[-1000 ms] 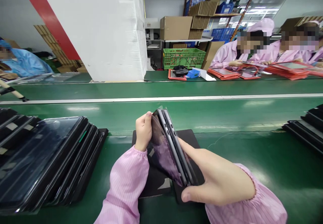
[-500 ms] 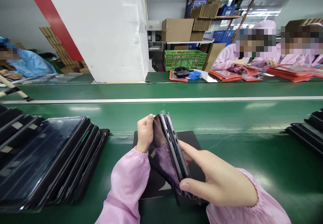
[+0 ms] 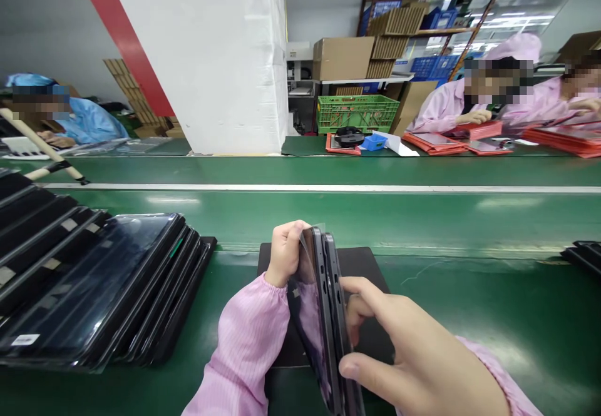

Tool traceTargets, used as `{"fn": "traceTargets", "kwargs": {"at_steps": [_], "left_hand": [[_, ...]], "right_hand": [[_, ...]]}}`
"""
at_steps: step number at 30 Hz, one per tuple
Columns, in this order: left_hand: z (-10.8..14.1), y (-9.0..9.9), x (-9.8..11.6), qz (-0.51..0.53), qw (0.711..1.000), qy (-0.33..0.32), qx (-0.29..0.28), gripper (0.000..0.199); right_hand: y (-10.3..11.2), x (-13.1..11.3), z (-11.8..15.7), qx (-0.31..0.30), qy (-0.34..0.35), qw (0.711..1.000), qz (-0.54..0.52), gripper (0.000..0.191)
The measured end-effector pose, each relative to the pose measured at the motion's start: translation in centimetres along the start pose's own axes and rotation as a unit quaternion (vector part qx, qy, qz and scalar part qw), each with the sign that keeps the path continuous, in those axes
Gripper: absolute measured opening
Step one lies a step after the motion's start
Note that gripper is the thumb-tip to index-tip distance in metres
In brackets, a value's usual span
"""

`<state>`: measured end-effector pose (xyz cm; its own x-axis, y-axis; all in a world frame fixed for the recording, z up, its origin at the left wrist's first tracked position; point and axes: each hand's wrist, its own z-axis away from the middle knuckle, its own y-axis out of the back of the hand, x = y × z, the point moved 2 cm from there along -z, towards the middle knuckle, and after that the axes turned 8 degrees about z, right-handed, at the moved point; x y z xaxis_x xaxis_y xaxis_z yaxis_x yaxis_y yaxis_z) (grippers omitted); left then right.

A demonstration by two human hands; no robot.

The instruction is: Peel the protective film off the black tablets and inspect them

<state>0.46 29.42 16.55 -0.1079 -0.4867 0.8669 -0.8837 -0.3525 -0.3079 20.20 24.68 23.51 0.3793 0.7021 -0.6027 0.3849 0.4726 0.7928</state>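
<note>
Two dark tablets [image 3: 327,316] stand on edge, face to face, above a black pad [image 3: 361,259] on the green bench. Clear film covers the left one. My left hand [image 3: 285,253] grips their far upper corner, fingers wrapped round it. On the right side, my right hand [image 3: 404,341] rests its thumb and fingers against the near part of the right tablet, the fingers apart and bent. Part of its fingertips is hidden behind the tablet. To the left lies a stack of film-covered tablets [image 3: 117,272].
More dark tablets [image 3: 585,256] lie at the right edge. Across the bench, a white strip [image 3: 300,187] runs sideways. People in pink sit behind red sleeves [image 3: 434,142]; a person in blue [image 3: 94,119] sits at far left. A white pillar [image 3: 225,59] stands behind.
The view has shifted, so the surroundings sit further right. The two tablets have turned more upright and come nearer. The fingers of my right hand have spread a little along the tablet.
</note>
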Motion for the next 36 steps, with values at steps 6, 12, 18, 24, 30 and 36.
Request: {"fn": "traceTargets", "kwargs": {"at_steps": [6, 12, 18, 24, 30, 36], "left_hand": [[0.4, -0.3, 0.5, 0.000, 0.999, -0.006, -0.035, 0.063], [0.5, -0.3, 0.6, 0.002, 0.999, -0.011, -0.038, 0.063], [1.0, -0.6, 1.0, -0.005, 0.998, -0.030, -0.060, 0.066], [1.2, -0.7, 1.3, -0.013, 0.997, -0.035, -0.060, 0.068], [1.1, -0.3, 1.3, -0.008, 0.997, -0.033, -0.062, 0.064], [0.8, -0.1, 1.0, -0.003, 0.999, -0.019, -0.047, 0.062]], "right_hand": [[0.2, 0.2, 0.5, 0.010, 0.048, 0.999, 0.011, 0.035], [0.1, 0.1, 0.8, 0.042, 0.056, 0.997, 0.018, 0.038], [-0.2, -0.5, 0.3, 0.013, -0.016, 1.000, 0.005, 0.055], [-0.8, 0.0, 0.6, 0.023, 0.038, 0.999, -0.002, 0.061], [-0.9, 0.5, 0.6, 0.025, 0.071, 0.997, -0.004, 0.063], [-0.5, 0.5, -0.2, -0.008, 0.077, 0.997, -0.028, 0.060]]}}
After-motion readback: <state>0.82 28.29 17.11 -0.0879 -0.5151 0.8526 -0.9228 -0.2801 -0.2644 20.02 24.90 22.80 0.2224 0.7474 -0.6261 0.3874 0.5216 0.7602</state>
